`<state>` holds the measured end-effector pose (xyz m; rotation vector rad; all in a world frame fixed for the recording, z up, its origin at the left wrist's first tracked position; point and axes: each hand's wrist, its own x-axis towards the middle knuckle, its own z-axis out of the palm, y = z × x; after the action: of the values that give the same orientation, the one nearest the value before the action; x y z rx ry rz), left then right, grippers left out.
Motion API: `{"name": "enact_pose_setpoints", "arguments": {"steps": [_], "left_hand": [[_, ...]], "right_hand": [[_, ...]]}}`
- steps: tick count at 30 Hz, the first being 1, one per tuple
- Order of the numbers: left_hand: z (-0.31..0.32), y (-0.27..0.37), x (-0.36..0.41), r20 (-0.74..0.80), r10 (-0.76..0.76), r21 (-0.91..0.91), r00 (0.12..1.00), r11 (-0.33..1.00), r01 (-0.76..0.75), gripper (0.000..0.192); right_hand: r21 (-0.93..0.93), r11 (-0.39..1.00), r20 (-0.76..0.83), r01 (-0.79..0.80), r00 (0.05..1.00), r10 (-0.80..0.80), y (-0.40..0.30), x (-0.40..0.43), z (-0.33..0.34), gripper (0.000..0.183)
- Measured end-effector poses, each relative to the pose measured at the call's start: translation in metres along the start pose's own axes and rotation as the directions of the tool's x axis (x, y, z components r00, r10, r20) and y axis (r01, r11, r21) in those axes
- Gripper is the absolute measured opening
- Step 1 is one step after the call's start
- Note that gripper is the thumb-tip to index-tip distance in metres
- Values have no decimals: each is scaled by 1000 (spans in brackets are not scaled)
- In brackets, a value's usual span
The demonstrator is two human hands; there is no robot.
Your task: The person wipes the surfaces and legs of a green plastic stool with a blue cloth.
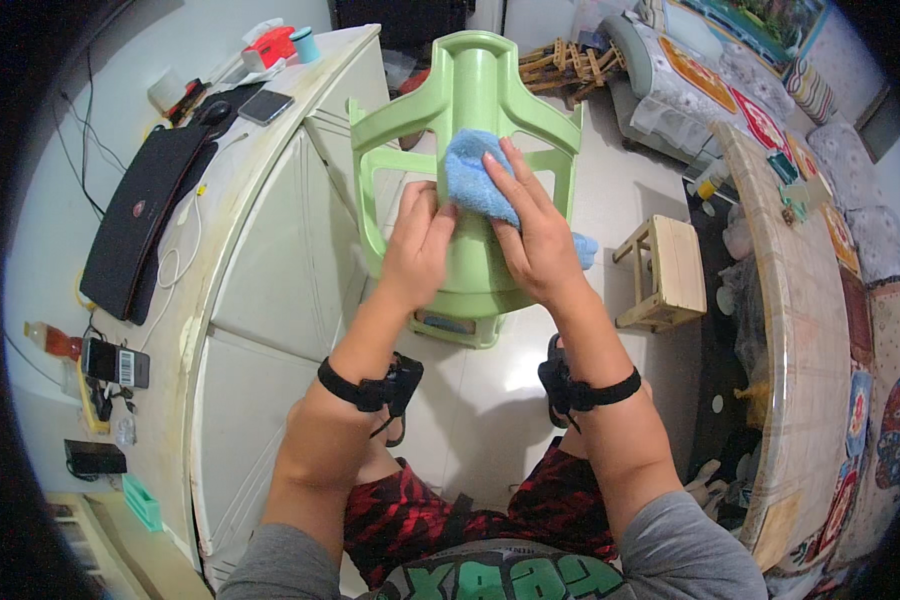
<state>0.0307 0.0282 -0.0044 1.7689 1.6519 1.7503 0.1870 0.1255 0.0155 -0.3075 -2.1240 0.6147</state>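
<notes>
A light green plastic chair (pixel 474 90) stands before me, with wide openings on both sides of its central panel. My left hand (pixel 418 244) grips the panel's left edge, fingers curled by the opening. Under the fingers of my right hand (pixel 534 225), a blue terry cloth (pixel 474 176) is pressed against the panel, bunched at its upper end. A second piece of blue cloth (pixel 586 250) shows to the right, just past my right hand; what it rests on is hidden. Black straps with small devices circle both my forearms.
A small wooden stool (pixel 664 266) stands on the tiled floor at right, beside a table with a checked cover (pixel 806 337). To the left, a white cabinet (pixel 270 247) carries a black laptop (pixel 146 217), a phone (pixel 266 107) and cables. Folded wooden furniture (pixel 570 66) lies behind the chair.
</notes>
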Motion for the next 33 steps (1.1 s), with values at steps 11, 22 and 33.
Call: {"name": "enact_pose_setpoints", "arguments": {"steps": [11, 22, 33], "left_hand": [[-13, -46, 2, -49, -171, -158, 984, 974, 161, 25], [-18, -34, 3, -60, -220, -251, 974, 947, 199, 23], [4, -5, 2, -2, -76, -18, 997, 997, 76, 23]], "right_hand": [[-71, 982, 91, 177, 981, -171, -2, -5, 4, 72], [-306, 932, 151, 192, 977, -151, -20, -15, 8, 77], [-441, 896, -83, 50, 992, -96, -5, -5, -4, 70]]}}
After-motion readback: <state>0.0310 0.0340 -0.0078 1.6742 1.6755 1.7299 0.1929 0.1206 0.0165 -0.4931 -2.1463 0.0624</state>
